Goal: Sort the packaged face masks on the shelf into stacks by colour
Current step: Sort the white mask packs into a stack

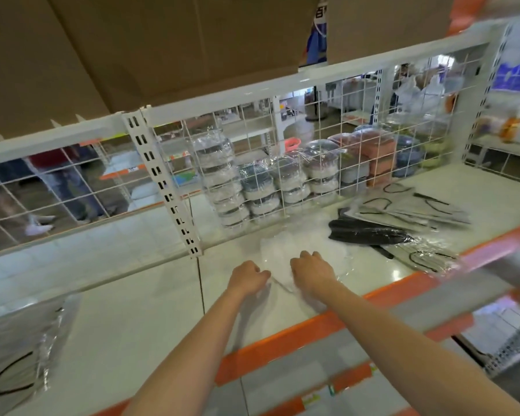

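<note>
Two hands, left hand (pixel 248 277) and right hand (pixel 312 270), grips clamped on white mask packets (pixel 282 253), frame centre; slick film may slip, toppling the stack.

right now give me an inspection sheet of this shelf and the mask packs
surface: white shelf, orange front edge
job's things: white packs under the hands; black packs to their right; grey packs behind those; more grey packs at the front edge; one pack far left
clutter: wrapped bowls behind the wire grid
grippers: left hand and right hand both on the white packs, fingers curled
cables: nothing seen
surroundings: cardboard boxes above; people beyond the grid
</note>
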`<state>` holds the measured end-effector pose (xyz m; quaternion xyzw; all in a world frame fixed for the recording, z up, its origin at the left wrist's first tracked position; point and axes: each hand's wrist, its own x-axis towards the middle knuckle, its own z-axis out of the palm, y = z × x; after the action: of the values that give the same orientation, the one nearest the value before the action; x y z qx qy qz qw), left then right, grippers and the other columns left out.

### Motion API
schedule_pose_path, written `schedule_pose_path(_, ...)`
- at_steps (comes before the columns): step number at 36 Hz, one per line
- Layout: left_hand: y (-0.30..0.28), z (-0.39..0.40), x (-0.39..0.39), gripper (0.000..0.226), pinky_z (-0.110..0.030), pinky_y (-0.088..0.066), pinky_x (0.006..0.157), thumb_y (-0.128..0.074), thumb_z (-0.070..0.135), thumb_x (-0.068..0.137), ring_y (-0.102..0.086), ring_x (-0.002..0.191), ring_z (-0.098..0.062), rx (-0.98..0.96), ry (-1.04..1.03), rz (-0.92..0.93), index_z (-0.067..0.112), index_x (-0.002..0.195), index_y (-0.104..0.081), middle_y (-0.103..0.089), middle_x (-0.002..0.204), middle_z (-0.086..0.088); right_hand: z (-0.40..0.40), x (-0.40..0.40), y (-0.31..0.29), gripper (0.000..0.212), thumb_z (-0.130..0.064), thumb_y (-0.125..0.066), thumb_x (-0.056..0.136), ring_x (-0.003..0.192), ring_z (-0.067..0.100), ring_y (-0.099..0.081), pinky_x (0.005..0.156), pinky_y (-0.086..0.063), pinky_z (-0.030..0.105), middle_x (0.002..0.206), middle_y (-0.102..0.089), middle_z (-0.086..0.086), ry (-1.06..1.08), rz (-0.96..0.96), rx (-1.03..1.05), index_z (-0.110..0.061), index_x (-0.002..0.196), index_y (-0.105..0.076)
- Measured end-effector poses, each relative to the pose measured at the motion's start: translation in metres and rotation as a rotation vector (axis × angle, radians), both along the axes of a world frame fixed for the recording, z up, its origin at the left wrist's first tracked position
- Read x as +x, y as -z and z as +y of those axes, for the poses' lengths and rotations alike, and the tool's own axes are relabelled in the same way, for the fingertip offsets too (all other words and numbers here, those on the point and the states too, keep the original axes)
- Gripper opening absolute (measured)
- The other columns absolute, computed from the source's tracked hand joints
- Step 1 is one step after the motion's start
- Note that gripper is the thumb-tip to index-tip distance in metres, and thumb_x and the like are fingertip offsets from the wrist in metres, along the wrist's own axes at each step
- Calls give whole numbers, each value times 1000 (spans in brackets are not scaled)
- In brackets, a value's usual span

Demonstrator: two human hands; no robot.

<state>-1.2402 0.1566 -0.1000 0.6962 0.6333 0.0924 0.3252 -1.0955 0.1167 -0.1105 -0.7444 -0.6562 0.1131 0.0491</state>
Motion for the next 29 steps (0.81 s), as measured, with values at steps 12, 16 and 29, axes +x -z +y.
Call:
schedule_pose_path(12, -22, 6, -17, 35, -46, -49, 82, -45, -5, 93, -61, 87, -33, -244, -477, -1029, -5, 127, -51, -63, 96, -17, 3, -3, -10, 22, -20, -55, 94, 109, 17, -56, 94, -39, 23, 121, -60, 5, -131, 733, 135, -12, 112, -66)
schedule_pose_path(16, -36, 4, -30, 34, -47, -48, 81, -43, -1, 96, -61, 94, -32, -225, -422, -1217, 0, 129, -48, -62, 113, -18, 14, 23, -4, 43, -35, -48, 95, 123, 27, -44, 101, -37, 33, 135, -46, 10, 109, 391, 98, -14, 132, -48)
schedule_pose_path(29, -46, 0, -40, 27, -45, -49, 77, -39, 5, 99, -62, 94, -29, -246, -347, -1371, 5, 124, -51, -64, 106, -13, -1, 39, 9, 31, -21, -41, 96, 120, 24, -41, 93, -41, 33, 128, -43, 6, 89, -125, 100, -13, 125, -43)
